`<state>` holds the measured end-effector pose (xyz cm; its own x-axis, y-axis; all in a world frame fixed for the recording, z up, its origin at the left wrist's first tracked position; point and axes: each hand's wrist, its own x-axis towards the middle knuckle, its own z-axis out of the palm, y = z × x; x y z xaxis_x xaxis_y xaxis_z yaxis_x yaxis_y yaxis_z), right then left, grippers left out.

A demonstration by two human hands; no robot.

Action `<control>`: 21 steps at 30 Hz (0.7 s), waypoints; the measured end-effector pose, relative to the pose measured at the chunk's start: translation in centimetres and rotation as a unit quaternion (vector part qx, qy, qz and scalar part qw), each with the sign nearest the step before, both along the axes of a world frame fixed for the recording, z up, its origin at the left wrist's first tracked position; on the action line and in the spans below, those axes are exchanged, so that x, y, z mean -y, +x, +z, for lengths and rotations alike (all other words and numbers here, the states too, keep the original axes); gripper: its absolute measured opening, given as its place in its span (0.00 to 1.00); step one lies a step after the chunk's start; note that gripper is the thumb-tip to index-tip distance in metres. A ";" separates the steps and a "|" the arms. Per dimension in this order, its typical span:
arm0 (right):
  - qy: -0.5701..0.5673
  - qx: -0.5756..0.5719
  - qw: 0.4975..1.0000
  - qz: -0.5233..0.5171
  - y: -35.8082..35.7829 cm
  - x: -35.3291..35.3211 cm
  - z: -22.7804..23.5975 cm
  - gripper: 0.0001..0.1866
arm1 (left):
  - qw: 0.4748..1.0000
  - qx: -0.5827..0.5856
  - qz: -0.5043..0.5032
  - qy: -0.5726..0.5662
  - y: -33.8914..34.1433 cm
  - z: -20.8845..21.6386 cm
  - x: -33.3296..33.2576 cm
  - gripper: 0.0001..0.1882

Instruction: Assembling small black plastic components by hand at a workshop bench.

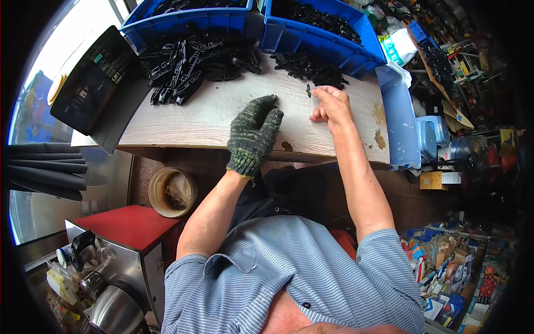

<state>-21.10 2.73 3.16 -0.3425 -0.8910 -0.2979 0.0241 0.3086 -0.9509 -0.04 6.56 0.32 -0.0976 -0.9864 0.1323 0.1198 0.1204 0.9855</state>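
Pinching a small black part (308, 90) between fingertips, the bare right hand (332, 104) is held just above the bench (211, 114), close to the loose pile of parts (308, 67) spilled before the right blue bin (322, 33). A picking or sorting step is judged to be in hand; steady fingertip control is called for next. The gloved left hand (254, 133) is laid flat and empty, fingers loosely curled, on the bench beside it.
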 end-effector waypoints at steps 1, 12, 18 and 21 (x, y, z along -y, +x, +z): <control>-0.020 0.024 1.000 0.006 0.7 -0.6 0.2 0.09 | 1.000 -0.001 -0.009 0.025 -0.4 -0.4 0.3 0.16; -0.138 0.041 0.987 0.077 2.5 -4.2 -2.3 0.07 | 0.996 0.039 -0.067 0.032 -3.7 -0.8 2.7 0.14; -0.127 0.074 0.982 0.118 2.5 -4.0 -1.3 0.09 | 0.988 -0.047 -0.094 0.115 -2.8 0.8 1.6 0.17; -0.136 0.079 0.978 0.138 2.6 -4.1 -1.3 0.10 | 0.985 -0.045 -0.109 0.126 -2.3 1.1 1.4 0.20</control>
